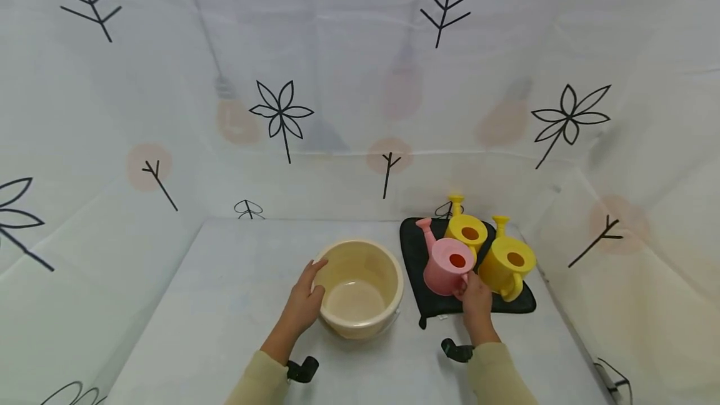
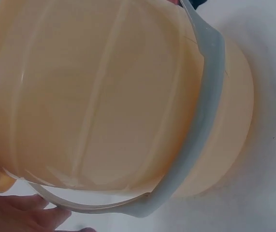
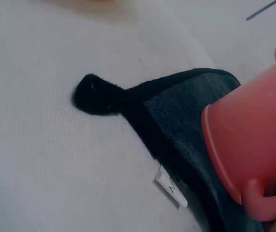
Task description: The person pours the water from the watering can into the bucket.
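Note:
A cream plastic bucket (image 1: 365, 261) stands upright on the white table. My left hand (image 1: 300, 305) is at the left side of its rim, fingers spread along the outside. In the left wrist view, the bucket's pale handle (image 2: 210, 87) hangs down around its wall, and the left fingers (image 2: 46, 217) lie beside it. My right hand (image 1: 477, 299) grips the handle of a pink watering can (image 1: 444, 274), which is over the front part of a black cloth pad (image 1: 416, 267). The right wrist view shows the fingers through the can handle (image 3: 268, 205), partly cut off by the frame.
Two yellow watering cans stand on the pad: one (image 1: 458, 224) behind the pink can, the other (image 1: 497, 261) to its right. The pad's corner loop (image 3: 96, 96) and white label (image 3: 171, 186) point toward me. A patterned white cloth (image 1: 349, 49) hangs behind the table.

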{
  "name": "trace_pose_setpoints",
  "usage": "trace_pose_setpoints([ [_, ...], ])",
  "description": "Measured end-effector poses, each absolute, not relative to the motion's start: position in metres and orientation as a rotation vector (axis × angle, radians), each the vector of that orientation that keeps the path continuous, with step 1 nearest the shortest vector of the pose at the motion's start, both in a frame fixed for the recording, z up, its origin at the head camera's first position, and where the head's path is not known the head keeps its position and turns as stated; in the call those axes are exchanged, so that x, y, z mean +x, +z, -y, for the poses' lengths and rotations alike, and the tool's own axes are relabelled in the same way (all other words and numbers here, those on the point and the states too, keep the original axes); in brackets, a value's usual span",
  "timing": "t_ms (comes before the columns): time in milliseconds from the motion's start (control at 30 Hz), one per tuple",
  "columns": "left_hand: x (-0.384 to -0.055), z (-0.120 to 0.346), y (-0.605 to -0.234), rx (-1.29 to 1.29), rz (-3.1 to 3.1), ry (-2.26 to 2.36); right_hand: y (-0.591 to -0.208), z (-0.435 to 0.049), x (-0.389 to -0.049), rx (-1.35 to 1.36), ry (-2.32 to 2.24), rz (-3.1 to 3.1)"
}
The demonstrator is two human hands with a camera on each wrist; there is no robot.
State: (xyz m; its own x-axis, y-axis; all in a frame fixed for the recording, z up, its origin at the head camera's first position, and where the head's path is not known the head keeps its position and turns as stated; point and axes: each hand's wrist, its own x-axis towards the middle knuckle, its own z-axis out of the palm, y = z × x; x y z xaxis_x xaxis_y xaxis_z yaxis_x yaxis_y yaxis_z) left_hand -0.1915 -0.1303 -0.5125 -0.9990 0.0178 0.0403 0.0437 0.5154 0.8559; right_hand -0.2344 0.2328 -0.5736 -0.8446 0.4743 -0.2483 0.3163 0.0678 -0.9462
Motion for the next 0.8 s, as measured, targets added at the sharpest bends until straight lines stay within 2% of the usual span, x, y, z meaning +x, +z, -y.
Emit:
trace_pose_setpoints([
  [400,-0.193,0.127,-0.514,-0.012,2.7,-1.553,-0.571,-0.231,-0.232,-0.845,1.871,2.042],
  [800,-0.189,0.122,-0.514,0.057,2.651,-1.604,-0.532,-0.232,-0.224,-0.802,1.849,2.029],
])
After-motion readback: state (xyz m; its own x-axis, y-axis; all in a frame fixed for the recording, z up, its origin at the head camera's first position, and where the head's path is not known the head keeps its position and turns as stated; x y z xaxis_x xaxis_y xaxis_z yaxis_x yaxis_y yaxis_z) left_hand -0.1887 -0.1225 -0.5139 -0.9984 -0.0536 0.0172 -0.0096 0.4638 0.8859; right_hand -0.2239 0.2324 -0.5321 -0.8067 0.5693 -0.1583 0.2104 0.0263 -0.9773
